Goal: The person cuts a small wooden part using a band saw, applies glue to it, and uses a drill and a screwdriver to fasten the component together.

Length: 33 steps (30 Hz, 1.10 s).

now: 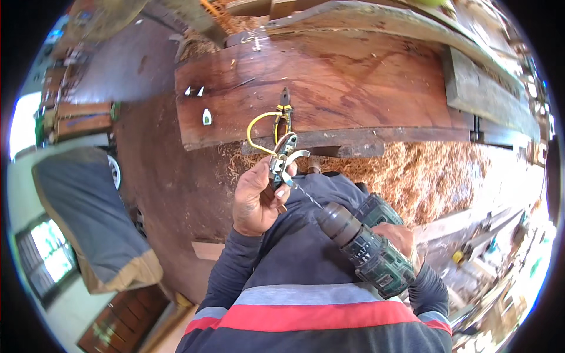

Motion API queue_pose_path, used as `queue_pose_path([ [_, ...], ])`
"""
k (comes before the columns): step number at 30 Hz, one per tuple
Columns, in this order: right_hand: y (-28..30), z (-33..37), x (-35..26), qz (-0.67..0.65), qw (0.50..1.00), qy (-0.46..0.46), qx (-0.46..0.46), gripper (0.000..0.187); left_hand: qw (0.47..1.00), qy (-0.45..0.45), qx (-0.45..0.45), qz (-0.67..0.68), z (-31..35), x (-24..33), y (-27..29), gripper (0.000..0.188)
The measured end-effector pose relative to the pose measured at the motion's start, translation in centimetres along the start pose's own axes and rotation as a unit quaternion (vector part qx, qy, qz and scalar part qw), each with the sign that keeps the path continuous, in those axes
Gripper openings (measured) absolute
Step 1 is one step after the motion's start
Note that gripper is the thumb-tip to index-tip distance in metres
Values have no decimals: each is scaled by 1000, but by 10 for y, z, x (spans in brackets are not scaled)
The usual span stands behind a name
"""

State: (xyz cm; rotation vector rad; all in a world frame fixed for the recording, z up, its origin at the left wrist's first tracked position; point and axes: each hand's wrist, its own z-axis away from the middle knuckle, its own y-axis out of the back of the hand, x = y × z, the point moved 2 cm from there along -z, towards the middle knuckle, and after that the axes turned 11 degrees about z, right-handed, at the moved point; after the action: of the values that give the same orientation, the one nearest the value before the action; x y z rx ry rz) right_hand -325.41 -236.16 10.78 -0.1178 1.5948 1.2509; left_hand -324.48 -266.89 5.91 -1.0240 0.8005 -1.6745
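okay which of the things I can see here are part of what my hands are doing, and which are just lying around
In use:
left hand holding the small metal fitting
right hand gripping the green cordless drill
drill bit against the fitting

Lying about:
pliers and yellow wire on the wooden plank
wood shavings

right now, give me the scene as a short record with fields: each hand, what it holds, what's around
left hand: left hand shut on a small metal fitting with a yellow wire loop
right hand: right hand wrapped round the handle of a green cordless drill
drill bit: thin bit points at the fitting
ahead: reddish wooden plank, with pliers lying on it
ground: wood shavings below the plank
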Motion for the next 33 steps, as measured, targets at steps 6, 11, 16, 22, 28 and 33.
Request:
queue_pose_path([
  [6, 6, -36, -45, -50, 996, -53, 58, 48, 995, 91, -7, -37, -24, 17, -7, 41],
  [11, 5, -53, -59, -48, 994, -71, 61, 49, 991, 122, -19, -45, -38, 38, -16, 38],
  [16, 4, -73, -64, -49, 993, -79, 77, 50, 985, 138, -29, -95, -52, 53, -16, 41],
  [22, 4, -86, -68, -53, 990, -117, 60, 52, 980, 144, -27, -131, -61, 64, -21, 46],
  [28, 2, -94, -67, -52, 990, -120, 43, 53, 975, 157, -20, -158, -69, 74, -16, 44],
  [33, 5, -100, -70, -52, 988, -136, 40, 58, 970, 172, -15, -174, -74, 80, -15, 42],
])
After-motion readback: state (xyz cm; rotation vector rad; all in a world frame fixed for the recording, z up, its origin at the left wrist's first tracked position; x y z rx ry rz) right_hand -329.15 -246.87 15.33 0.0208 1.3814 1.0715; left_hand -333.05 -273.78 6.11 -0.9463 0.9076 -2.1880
